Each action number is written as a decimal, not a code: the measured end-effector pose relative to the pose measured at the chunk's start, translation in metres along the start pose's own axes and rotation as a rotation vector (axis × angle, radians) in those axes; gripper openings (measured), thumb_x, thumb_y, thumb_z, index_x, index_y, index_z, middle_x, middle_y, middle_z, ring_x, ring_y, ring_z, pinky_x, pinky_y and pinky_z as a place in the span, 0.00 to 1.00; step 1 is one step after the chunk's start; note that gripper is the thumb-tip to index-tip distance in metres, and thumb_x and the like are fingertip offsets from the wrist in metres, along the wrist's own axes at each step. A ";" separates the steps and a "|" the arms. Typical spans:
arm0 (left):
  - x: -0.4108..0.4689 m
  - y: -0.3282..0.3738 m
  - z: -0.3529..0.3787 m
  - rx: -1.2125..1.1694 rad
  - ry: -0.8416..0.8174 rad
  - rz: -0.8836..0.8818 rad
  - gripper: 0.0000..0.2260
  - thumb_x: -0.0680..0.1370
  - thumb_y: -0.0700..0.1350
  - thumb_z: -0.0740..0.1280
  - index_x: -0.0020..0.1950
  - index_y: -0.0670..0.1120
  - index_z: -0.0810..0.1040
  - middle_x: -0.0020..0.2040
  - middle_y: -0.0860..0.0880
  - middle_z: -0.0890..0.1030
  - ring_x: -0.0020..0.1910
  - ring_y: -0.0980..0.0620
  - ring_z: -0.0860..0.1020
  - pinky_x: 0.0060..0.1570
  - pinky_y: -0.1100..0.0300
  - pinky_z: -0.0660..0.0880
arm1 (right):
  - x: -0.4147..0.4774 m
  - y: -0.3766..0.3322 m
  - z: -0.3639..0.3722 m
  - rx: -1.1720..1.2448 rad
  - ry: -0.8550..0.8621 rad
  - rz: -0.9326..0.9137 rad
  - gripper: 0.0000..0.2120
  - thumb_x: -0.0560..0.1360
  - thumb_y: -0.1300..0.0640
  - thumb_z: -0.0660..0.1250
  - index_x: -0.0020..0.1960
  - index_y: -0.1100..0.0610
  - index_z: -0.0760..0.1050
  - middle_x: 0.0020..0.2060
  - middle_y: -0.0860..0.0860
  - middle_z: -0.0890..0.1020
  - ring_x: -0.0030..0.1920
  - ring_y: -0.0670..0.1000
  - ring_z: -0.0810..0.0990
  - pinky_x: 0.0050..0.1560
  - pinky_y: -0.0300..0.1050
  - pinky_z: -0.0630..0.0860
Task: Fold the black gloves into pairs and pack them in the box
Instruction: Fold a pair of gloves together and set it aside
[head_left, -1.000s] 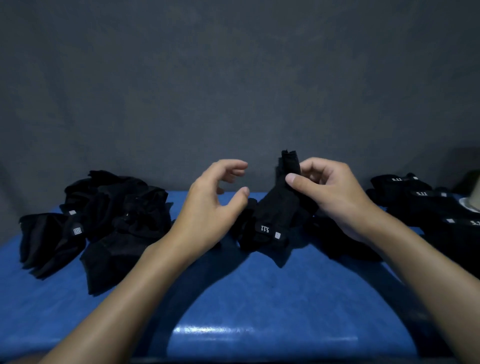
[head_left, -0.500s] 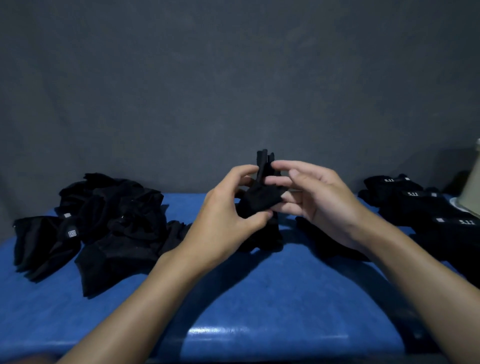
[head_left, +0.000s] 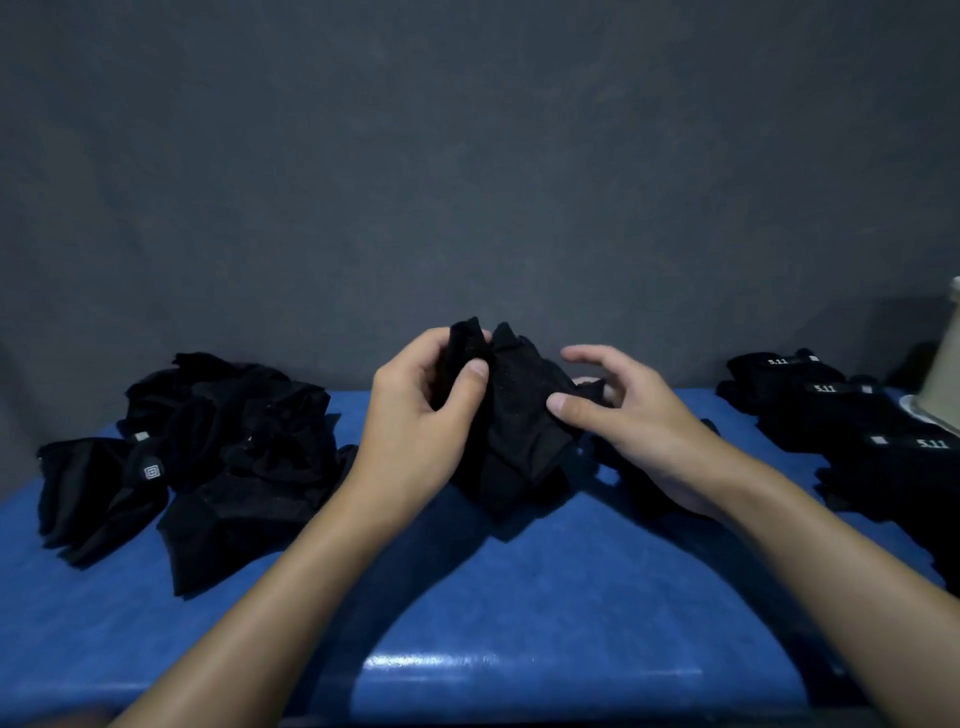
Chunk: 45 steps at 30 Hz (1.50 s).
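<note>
I hold a pair of black gloves (head_left: 514, 421) upright above the middle of the blue table (head_left: 519, 597). My left hand (head_left: 415, 415) grips the upper left part, thumb pressed on the fabric. My right hand (head_left: 623, 415) pinches the right edge with thumb and fingers, the index finger lifted. A loose heap of unfolded black gloves (head_left: 208, 441) lies at the left. Folded pairs with white 5.11 labels (head_left: 841, 415) lie in a row at the right. A pale box edge (head_left: 945, 374) shows at the far right, mostly out of frame.
A dark grey wall (head_left: 467, 182) stands right behind the table. The table's glossy front edge (head_left: 519, 670) runs across the bottom. Another black glove (head_left: 639, 467) lies under my right wrist.
My left hand went from open and empty to gripping the gloves. The gloves were lifted from the table, bunched between both hands and spread wider.
</note>
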<state>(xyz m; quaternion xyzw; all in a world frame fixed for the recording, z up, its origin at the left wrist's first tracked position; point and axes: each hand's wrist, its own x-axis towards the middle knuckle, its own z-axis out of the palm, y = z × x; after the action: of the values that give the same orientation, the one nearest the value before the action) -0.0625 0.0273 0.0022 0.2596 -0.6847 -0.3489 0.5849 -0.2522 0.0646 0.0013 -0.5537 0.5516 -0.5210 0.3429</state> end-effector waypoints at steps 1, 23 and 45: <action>-0.001 0.000 -0.001 -0.022 0.003 -0.035 0.09 0.81 0.35 0.65 0.54 0.47 0.81 0.47 0.54 0.85 0.48 0.59 0.82 0.49 0.66 0.76 | -0.002 0.000 0.001 0.025 -0.011 0.002 0.23 0.73 0.59 0.73 0.66 0.50 0.73 0.47 0.53 0.84 0.44 0.46 0.83 0.48 0.41 0.78; -0.063 0.000 -0.046 0.686 -0.365 -0.170 0.09 0.77 0.53 0.68 0.56 0.57 0.78 0.51 0.58 0.78 0.50 0.61 0.77 0.54 0.64 0.73 | -0.049 0.014 0.005 -0.614 -0.140 -0.120 0.27 0.72 0.45 0.73 0.68 0.42 0.67 0.55 0.39 0.71 0.49 0.37 0.72 0.52 0.33 0.69; -0.056 -0.016 -0.043 1.176 -0.775 0.048 0.37 0.71 0.71 0.43 0.77 0.58 0.62 0.76 0.56 0.64 0.77 0.58 0.57 0.78 0.53 0.45 | -0.019 0.033 0.027 -0.733 -0.284 -0.157 0.27 0.77 0.41 0.64 0.73 0.48 0.67 0.70 0.44 0.66 0.71 0.46 0.65 0.72 0.48 0.64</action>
<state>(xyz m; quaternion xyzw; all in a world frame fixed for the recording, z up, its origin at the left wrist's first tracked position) -0.0108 0.0523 -0.0422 0.3745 -0.9243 0.0248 0.0689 -0.2318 0.0721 -0.0397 -0.7463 0.6042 -0.2325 0.1546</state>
